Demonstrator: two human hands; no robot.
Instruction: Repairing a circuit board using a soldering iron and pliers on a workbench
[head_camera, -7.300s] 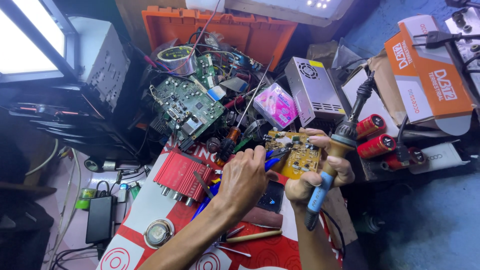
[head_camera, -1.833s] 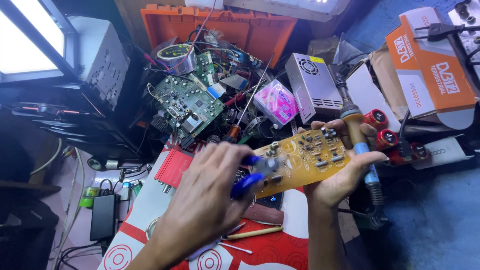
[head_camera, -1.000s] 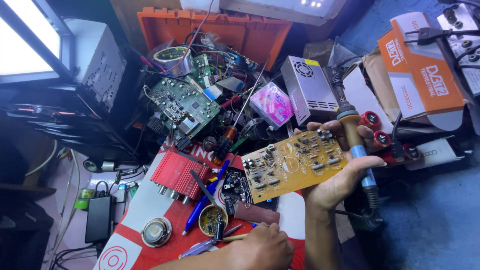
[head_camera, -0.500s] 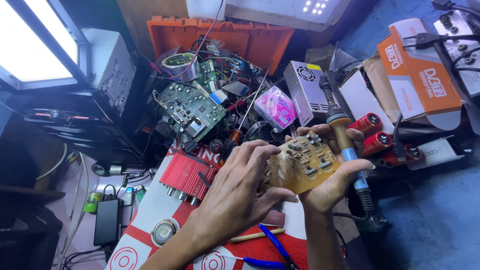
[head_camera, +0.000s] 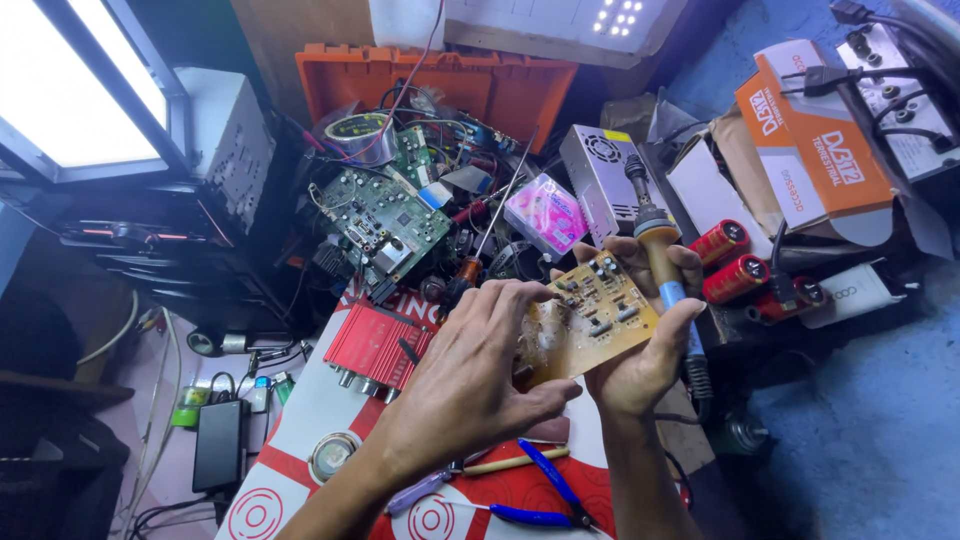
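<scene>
At about nine o'clock a black power adapter (head_camera: 218, 443) lies on the surface (head_camera: 300, 425) among cables, with a red finned amplifier case (head_camera: 375, 345) just to its right and a green circuit board (head_camera: 385, 222) in the heap at eleven o'clock.

The left hand (head_camera: 470, 380) has come back up from the lower edge of the surface, where it was reaching half a second to a second ago, and its spread fingers (head_camera: 510, 305) now rest on the left end of the yellow circuit board (head_camera: 590, 322). Whether they pinch the edge or merely steady it is hard to tell, since the hand hides the contact. The blue-handled cutters (head_camera: 545, 490) lie on the red mat at six o'clock, apart from both hands.

The right hand (head_camera: 645, 345) cradles the board from below, fingers curled round its right edge, and the same hand clamps the soldering iron (head_camera: 662, 270) upright, tip toward twelve o'clock. The board, turned flatter a moment before, is tilted with its component side up again, held by both hands, likely for inspection or rework.

Red capacitors (head_camera: 735, 265) sit at two o'clock beside an orange box (head_camera: 810, 150).
</scene>
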